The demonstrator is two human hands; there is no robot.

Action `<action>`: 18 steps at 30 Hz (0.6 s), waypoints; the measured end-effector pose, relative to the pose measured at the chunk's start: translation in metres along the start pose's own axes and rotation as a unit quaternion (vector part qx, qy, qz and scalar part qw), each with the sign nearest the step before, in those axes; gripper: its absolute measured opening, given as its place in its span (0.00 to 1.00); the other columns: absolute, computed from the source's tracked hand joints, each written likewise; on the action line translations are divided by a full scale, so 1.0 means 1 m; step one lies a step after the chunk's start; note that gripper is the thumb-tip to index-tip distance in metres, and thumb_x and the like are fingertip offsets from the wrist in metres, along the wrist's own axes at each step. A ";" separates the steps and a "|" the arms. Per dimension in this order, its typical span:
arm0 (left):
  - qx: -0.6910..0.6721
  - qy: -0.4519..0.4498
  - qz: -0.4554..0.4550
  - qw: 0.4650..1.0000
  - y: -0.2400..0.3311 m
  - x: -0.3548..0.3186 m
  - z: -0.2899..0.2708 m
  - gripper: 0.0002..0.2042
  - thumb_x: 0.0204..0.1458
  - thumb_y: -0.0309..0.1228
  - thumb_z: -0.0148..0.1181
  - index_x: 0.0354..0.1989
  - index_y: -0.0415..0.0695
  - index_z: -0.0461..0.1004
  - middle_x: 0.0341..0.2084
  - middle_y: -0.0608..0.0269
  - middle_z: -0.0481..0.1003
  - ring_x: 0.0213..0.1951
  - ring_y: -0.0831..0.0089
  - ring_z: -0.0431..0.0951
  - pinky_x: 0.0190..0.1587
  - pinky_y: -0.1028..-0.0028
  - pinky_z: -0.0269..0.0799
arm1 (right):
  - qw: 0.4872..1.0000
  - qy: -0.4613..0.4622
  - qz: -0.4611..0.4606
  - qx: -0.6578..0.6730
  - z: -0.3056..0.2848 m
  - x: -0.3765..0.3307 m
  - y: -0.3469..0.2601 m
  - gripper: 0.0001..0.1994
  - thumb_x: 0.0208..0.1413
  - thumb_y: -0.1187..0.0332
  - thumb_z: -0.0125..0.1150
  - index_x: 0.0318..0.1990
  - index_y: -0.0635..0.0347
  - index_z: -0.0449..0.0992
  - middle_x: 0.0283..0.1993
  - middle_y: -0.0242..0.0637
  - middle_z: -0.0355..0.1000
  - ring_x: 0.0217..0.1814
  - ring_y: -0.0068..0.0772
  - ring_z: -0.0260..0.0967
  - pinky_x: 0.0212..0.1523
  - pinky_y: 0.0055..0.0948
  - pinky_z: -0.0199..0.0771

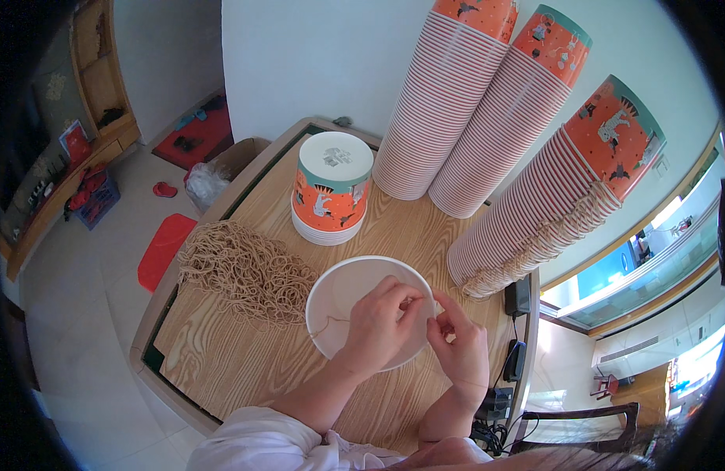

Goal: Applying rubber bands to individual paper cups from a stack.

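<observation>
A white-lined paper bucket [343,286] stands at the near middle of the table, open end up. My left hand [382,326] reaches over its mouth, fingers closed in a pinch near the right side of the rim. Just outside that rim, my right hand [460,349] is also pinched, with thumb and fingertips meeting close to the edge. What lies between the fingertips is too small to make out. A thin tan cord [329,320] hangs over the bucket's left rim and runs inside toward my left hand. Left of the bucket lies a loose tangled heap of tan cord [248,271].
Behind stands a short upside-down stack of orange printed buckets [331,192]. Tall stacks [441,102] [507,122] lean at the back; another stack [527,188] at right has cords along its side. Black power adapters [515,357] line the right edge. A red stool [164,251] stands left.
</observation>
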State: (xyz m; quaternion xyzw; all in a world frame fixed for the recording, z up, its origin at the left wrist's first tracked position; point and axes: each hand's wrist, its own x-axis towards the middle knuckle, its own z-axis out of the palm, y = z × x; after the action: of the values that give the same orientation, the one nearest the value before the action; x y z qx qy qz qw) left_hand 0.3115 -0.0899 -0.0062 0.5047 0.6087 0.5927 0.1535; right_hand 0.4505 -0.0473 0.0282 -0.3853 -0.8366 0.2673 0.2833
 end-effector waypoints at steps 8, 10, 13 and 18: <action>-0.002 0.006 -0.010 1.000 0.001 0.002 0.000 0.03 0.49 0.24 0.62 0.33 0.40 0.77 0.28 0.57 0.74 0.27 0.65 0.77 0.29 0.71 0.73 | 1.000 0.005 -0.002 0.000 0.001 0.000 0.000 0.21 0.49 0.76 0.60 0.54 0.53 0.72 0.22 0.40 0.72 0.23 0.33 0.74 0.27 0.30 0.74; -0.006 0.001 -0.020 1.000 0.002 0.001 -0.002 0.04 0.50 0.25 0.62 0.33 0.40 0.77 0.29 0.58 0.74 0.27 0.68 0.78 0.29 0.72 0.73 | 1.000 0.003 -0.005 0.003 0.002 -0.001 -0.002 0.21 0.49 0.76 0.60 0.54 0.52 0.72 0.22 0.40 0.72 0.23 0.33 0.74 0.27 0.30 0.74; -0.059 0.009 -0.041 0.997 -0.003 0.002 0.000 0.04 0.50 0.25 0.62 0.33 0.38 0.77 0.29 0.60 0.75 0.27 0.73 0.76 0.30 0.75 0.71 | 1.000 0.008 -0.004 -0.004 0.005 -0.001 -0.004 0.21 0.50 0.75 0.61 0.54 0.53 0.72 0.22 0.39 0.73 0.23 0.33 0.74 0.27 0.30 0.74; -0.152 -0.014 -0.065 0.986 -0.009 0.004 -0.007 0.08 0.53 0.29 0.60 0.34 0.36 0.77 0.26 0.62 0.75 0.26 0.79 0.73 0.29 0.77 0.68 | 1.000 -0.010 -0.005 0.001 0.006 0.001 -0.012 0.21 0.49 0.77 0.63 0.53 0.58 0.72 0.26 0.38 0.73 0.26 0.25 0.73 0.31 0.25 0.74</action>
State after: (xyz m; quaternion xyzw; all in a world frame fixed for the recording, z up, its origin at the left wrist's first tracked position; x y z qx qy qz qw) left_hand 0.3002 -0.0886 -0.0104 0.4431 0.5410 0.6600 0.2747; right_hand 0.4405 -0.0547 0.0323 -0.3780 -0.8411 0.2701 0.2769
